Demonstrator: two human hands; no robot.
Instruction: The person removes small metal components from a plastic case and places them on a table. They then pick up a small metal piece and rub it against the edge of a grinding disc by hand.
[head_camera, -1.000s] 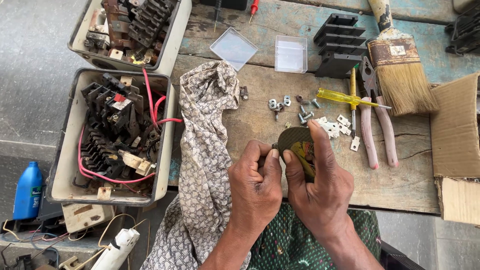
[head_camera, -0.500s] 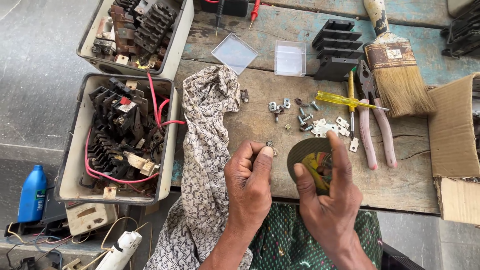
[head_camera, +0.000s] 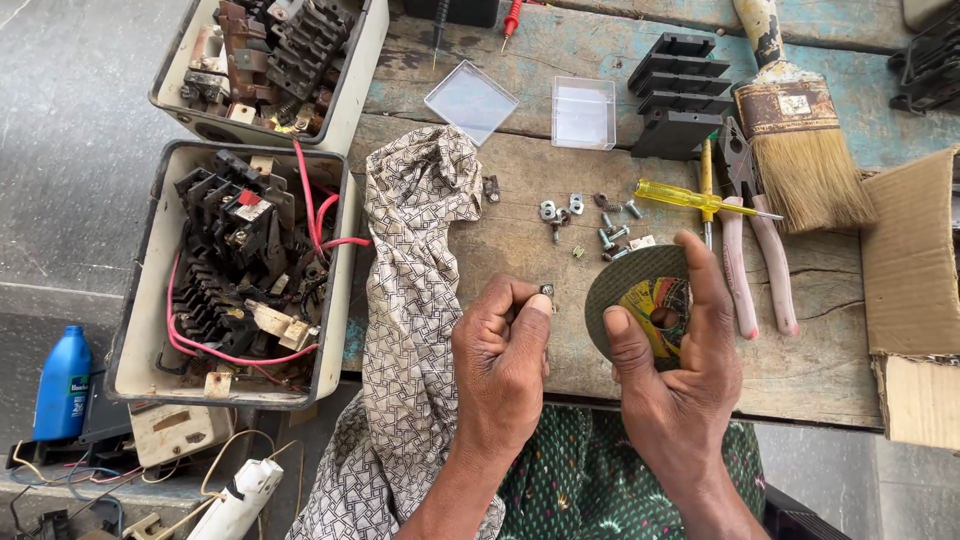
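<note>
My left hand (head_camera: 500, 365) pinches a small metal nut (head_camera: 546, 290) between thumb and forefinger, just above the wooden table (head_camera: 520, 220). My right hand (head_camera: 680, 370) holds a grey round cutting disc (head_camera: 640, 300) with a yellow label, thumb across its centre hole and forefinger over its right edge. The two hands are a short gap apart. Several small screws and metal terminals (head_camera: 590, 225) lie on the table just beyond the disc.
A patterned cloth (head_camera: 415, 300) drapes over the table's front edge at left. Two open boxes of electrical parts (head_camera: 235, 275) stand left. A yellow screwdriver (head_camera: 700, 198), pink-handled pliers (head_camera: 745, 245), paintbrush (head_camera: 800, 140), black blocks (head_camera: 675, 95), clear plastic lids (head_camera: 583, 112) and cardboard (head_camera: 915, 290) lie around.
The hands have separated: the left drew away to the left holding the small nut, while the right turned the disc face-up and lifted it slightly toward the screws.
</note>
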